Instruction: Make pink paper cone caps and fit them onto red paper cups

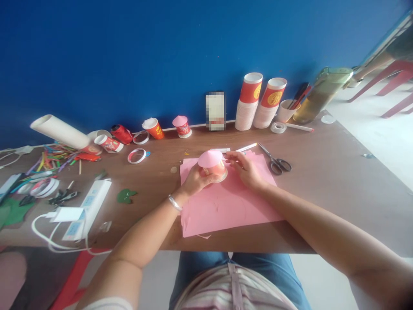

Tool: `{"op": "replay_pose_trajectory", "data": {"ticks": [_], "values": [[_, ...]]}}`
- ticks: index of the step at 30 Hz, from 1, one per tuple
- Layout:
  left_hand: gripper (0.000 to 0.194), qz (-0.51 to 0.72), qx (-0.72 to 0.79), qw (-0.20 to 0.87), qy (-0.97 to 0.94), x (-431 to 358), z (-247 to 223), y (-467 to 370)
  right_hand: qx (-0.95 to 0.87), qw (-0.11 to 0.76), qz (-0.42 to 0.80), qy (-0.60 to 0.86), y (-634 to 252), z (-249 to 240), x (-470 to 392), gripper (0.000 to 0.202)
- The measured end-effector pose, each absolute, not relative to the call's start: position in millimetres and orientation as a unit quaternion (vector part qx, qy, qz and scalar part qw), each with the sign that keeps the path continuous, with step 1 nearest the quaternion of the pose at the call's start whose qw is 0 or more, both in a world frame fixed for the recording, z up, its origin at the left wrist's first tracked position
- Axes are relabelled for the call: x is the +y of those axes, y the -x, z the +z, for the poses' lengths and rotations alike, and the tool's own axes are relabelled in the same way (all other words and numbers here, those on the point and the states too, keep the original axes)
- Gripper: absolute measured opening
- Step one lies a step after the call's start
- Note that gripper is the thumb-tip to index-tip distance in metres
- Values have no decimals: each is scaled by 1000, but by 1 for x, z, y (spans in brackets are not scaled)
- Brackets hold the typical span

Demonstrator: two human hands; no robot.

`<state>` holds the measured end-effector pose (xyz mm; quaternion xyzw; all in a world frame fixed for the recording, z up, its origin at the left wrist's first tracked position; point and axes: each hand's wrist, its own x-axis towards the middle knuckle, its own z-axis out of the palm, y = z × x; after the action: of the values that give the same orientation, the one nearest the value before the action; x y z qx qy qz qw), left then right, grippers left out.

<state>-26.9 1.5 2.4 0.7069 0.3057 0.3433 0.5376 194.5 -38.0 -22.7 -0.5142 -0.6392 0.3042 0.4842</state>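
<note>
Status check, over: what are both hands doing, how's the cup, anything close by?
Left hand gripping pink-coned paper cup. Right hand alongside, fingers bent, grip unclear. Cup above pink paper sheets; scissors lying nearby, right side.

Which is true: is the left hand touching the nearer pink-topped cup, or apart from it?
Touching. The head view shows the left hand around the nearer pink-topped cup, its thumb lying against the cup's side.

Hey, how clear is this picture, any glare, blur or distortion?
In the head view throughout: the tabletop looks pale and hazy toward the right; the held cup is slightly soft; the bottle leans outward, perhaps partly wide-angle distortion; pixelation masks the upright phone-like object.
</note>
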Motion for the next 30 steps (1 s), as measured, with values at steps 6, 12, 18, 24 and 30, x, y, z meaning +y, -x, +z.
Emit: {"op": "replay_pose_trajectory", "data": {"ticks": [6,12,18,24,30], "values": [[59,375,291,615,-629,3,3,28,-677,506,242,477,-187,-16,-46,33],[55,332,335,598,-648,-7,10,20,-699,532,122,462,-191,-7,-52,40],[51,270,337,503,-748,-14,21,11,-747,493,106,434,-197,1,-52,52],[60,230,350,457,-785,-14,26,11,-777,452,141,415,-192,3,-52,58],[47,214,360,462,-782,-13,27,11,-775,423,168,439,-188,7,-54,55]]}}
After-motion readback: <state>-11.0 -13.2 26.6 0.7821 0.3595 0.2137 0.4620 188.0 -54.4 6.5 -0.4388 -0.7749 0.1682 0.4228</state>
